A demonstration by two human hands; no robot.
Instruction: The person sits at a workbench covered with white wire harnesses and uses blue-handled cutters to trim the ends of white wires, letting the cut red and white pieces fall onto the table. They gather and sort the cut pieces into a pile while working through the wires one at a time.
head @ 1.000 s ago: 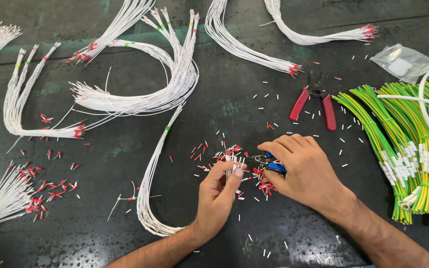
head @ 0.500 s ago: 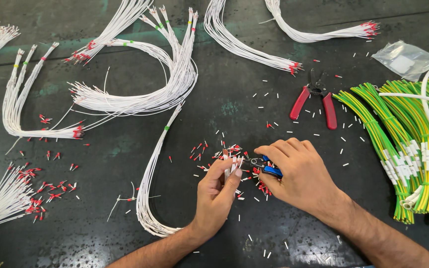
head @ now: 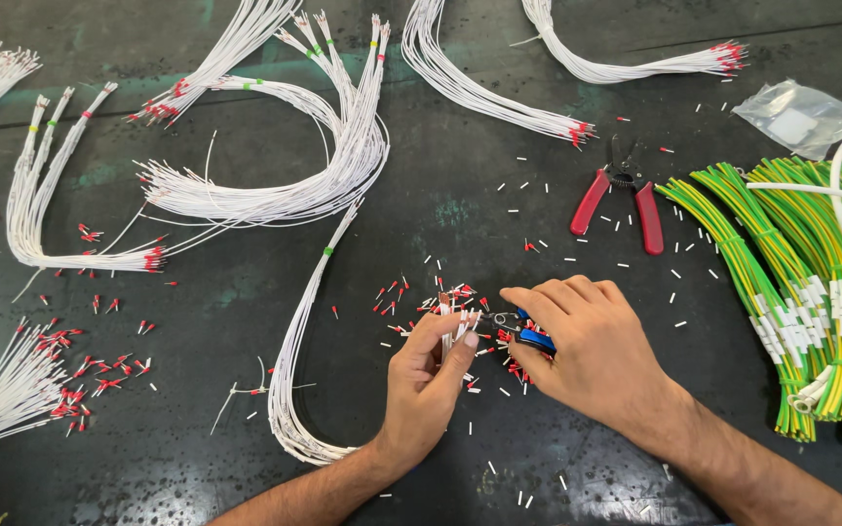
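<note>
On the dark worktop (head: 499, 224), the left hand (head: 428, 390) pinches a bunch of white wire ends (head: 452, 314), while the right hand (head: 592, 343) closes around a blue-handled tool (head: 530, 333), its head mostly hidden by fingers. Yellow-green cables (head: 782, 282) run off the right edge. Beyond lie red-handled pliers (head: 618, 198) and, farthest, a crumpled clear plastic bag (head: 799, 115).

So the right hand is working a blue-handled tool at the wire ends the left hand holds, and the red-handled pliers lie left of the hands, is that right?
Not quite. In the head view the red-handled pliers lie up and to the right of the hands, beside the green-yellow wires. The rest holds: the right hand works the blue-handled tool at wire ends in the left hand.
</note>
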